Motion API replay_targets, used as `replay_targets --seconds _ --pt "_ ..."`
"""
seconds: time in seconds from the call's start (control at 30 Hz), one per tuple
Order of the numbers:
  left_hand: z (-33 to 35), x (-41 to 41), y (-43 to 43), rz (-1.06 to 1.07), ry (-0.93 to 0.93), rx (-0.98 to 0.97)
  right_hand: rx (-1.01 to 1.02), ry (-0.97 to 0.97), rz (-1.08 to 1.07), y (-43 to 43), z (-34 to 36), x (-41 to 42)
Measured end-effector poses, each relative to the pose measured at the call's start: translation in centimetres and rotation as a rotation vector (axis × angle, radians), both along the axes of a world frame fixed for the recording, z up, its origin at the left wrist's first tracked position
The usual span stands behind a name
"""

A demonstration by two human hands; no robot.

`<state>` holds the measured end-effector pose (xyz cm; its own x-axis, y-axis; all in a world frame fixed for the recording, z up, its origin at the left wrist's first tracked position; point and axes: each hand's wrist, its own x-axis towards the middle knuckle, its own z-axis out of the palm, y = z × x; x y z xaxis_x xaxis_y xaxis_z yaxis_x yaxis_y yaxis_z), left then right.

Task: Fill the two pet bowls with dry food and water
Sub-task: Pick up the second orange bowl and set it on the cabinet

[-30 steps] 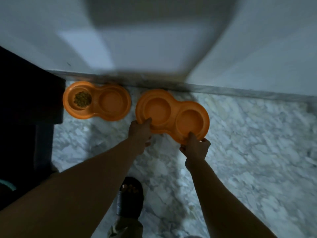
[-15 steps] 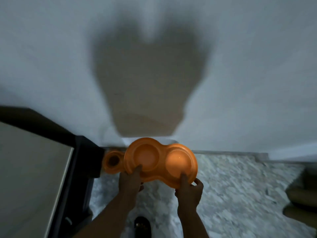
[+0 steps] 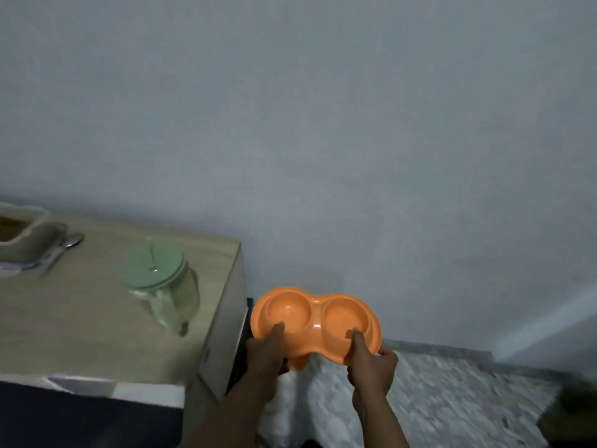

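An orange double pet bowl [image 3: 315, 315] with two empty round wells is held in the air in front of the wall, to the right of a wooden table. My left hand [image 3: 266, 354] grips its near left rim, thumb inside the left well. My right hand [image 3: 371, 367] grips the near right rim, thumb on top. On the table stands a clear pitcher with a green lid [image 3: 161, 286]. At the table's far left is a beige container [image 3: 19, 234] holding brown contents, with a metal spoon [image 3: 63, 250] beside it.
The wooden table [image 3: 80, 318] fills the lower left, its right edge close to the bowl. Marble floor [image 3: 436, 399] lies below on the right. A plain wall is behind. A second orange bowl is not in view.
Both hands lifted the orange bowl from the floor up to table height. The view rose and swung left, so the table top with the pitcher and container came into sight.
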<state>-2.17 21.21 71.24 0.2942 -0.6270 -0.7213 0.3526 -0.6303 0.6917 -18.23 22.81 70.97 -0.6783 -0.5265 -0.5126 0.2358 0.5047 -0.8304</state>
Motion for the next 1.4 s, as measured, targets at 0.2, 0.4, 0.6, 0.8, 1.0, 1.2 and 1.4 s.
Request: replay_targets --seconds 0.2,0.4,0.6,0.8,1.0,1.2,1.4 --pt "6.5 9.1 10.1 -0.036 0.004 -0.029 -0.061 0.015 0.109 9.0 5.8 7.8" --pt "7.7 17.9 17.7 0.014 0.002 -0.017 -0.002 0.039 0.189 15.4 6.3 16.6" --pt "7.8 28.0 21.4 0.109 -0.056 0.013 -0.024 0.052 0.344 16.9 6.5 26.3" --pt "8.2 38.0 21.0 0.182 -0.176 -0.009 -0.089 -0.003 0.419 15.2 7.2 36.0" --pt "7.9 46.4 16.8 0.182 -0.228 -0.080 0.005 0.010 0.443 10.0 4.6 44.0" --pt "4.1 53.3 9.8 0.073 -0.303 -0.033 0.069 0.057 0.412 3.8 0.8 49.5" --pt "3.5 56.6 6.1 -0.097 -0.376 -0.003 0.091 0.066 0.345 2.3 0.8 51.5"
